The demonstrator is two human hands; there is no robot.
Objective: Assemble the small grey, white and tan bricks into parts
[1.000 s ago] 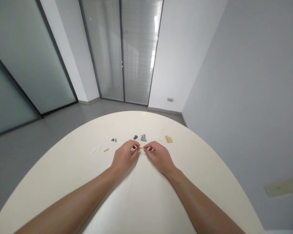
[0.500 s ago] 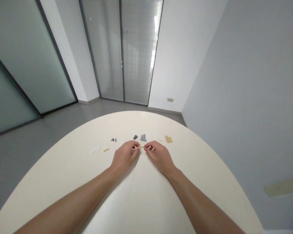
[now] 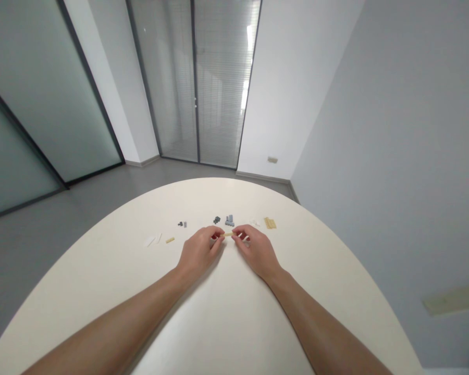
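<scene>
Between my two hands is a small narrow tan building-block piece [image 3: 229,234]. My left hand [image 3: 202,248] pinches its left end between thumb and fingers, and my right hand [image 3: 254,248] pinches the right end. The fingertips cover both ends, so its full length is hidden. Just beyond the hands lie blue-grey pieces [image 3: 230,221] and a cluster of dark grey pieces [image 3: 217,220]. Another tan piece [image 3: 170,240] rests on the table left of my left hand. A group of tan pieces [image 3: 270,223] sits beyond my right hand.
On the round white table [image 3: 226,323], white strips [image 3: 150,241] lie at the left. Small dark pieces [image 3: 180,224] sit behind them. Pale white pieces [image 3: 255,223] lie beyond my right hand. The table's curved edge runs across the far side, with a grey wall at the right.
The tan piece between my fingers has shifted slightly to the right and tilted a little. My right fingertips have moved slightly right; my left hand stays almost in place.
</scene>
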